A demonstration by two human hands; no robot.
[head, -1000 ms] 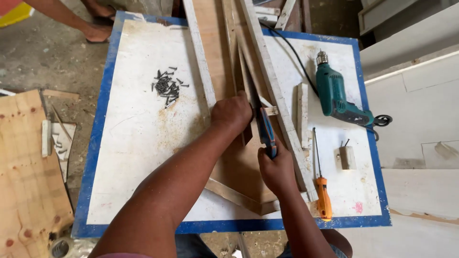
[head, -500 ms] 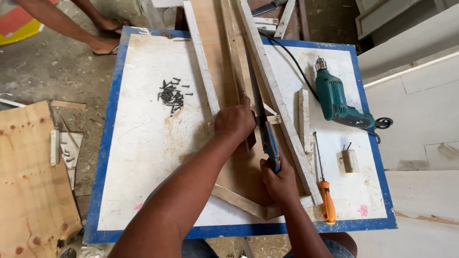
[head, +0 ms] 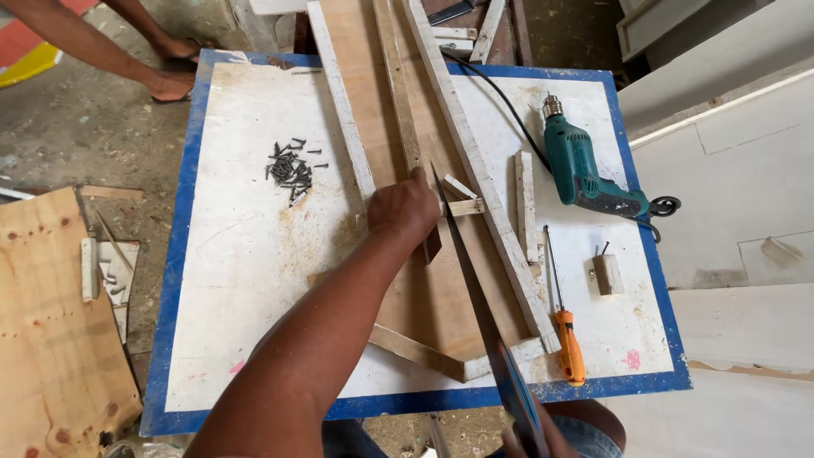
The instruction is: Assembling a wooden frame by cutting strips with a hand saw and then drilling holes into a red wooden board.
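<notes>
One head camera looks steeply down from close above the table (head: 254, 280), facing 12 o'clock. The left hand (head: 405, 210) sits near centre; the drill (head: 585, 170) lies toward 2 o'clock.

Place: a rough carpentry workshop.
Bench: a white board with blue edges (head: 254, 280), scuffed and dusty.
Tools: a green electric drill (head: 585, 170), an orange-handled screwdriver (head: 566, 339), a heap of dark screws (head: 291, 167).
Stock: timber strips (head: 475, 170), plywood sheet (head: 42, 339).
Floor: bare concrete (head: 76, 127).
</notes>
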